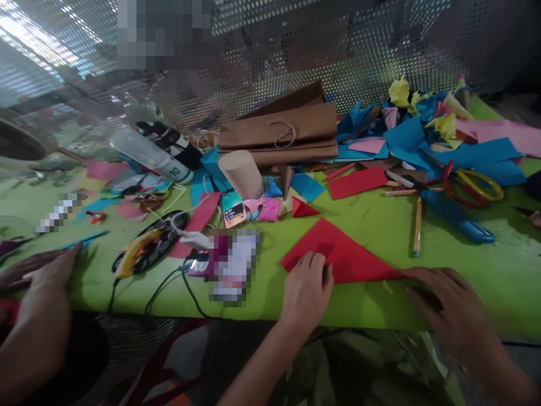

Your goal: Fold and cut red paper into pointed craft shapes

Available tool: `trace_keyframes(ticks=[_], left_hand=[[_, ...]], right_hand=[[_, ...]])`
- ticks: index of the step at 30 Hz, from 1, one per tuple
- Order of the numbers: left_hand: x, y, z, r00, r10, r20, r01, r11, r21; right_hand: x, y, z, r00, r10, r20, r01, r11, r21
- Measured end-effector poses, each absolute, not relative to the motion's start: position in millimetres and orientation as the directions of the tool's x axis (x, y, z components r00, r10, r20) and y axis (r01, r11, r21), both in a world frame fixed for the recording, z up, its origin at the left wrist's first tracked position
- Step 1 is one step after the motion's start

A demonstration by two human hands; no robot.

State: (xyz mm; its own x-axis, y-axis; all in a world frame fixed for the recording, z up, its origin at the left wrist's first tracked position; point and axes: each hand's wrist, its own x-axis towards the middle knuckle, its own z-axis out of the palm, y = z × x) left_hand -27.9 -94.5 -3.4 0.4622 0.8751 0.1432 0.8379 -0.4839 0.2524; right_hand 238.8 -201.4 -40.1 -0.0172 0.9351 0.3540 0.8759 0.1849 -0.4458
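Clock centred on the red paper [344, 254]. Far left, 9 o'clock: co-worker's hand [51, 272], resting on the green surface [372, 217]. Glue gun [137, 254] also at 9; phone [234, 208] at 10. Left hand [307, 287] at 7: fingers curled, pressing the paper; cannot tell if it pinches. Paper lies near the surface's front edge: plain red, wedge-shaped, corners at 9 and 11, tapering to a point near 3. Folding looks partly done; no fastening visible; what is left is unclear. Right hand [442, 296] at 4, loosely bent, fingertips at that point, grip unclear. Pencil [417, 228] near 2.
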Motion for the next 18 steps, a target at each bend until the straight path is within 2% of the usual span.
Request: trace_keyframes(ticks=[6,14,18], left_hand=[[-28.1,-92.0,-0.3,0.474,0.872,0.118,0.826,-0.488,0.281],[-24.4,-87.2,8.6,0.429,0.903,-0.029,0.859,-0.398,0.321],[-22.0,-84.0,11.2,0.419,0.905,-0.077,0.878,-0.382,0.287]], right_hand=[[241.7,-207.4,-47.2,-0.153,0.926,0.345,0.889,0.281,-0.361],[244.4,-212.4,-55.6,-0.183,0.917,0.353,0.899,0.302,-0.319],[245.9,-216.5,-60.0,-0.210,0.925,0.317,0.910,0.303,-0.282]])
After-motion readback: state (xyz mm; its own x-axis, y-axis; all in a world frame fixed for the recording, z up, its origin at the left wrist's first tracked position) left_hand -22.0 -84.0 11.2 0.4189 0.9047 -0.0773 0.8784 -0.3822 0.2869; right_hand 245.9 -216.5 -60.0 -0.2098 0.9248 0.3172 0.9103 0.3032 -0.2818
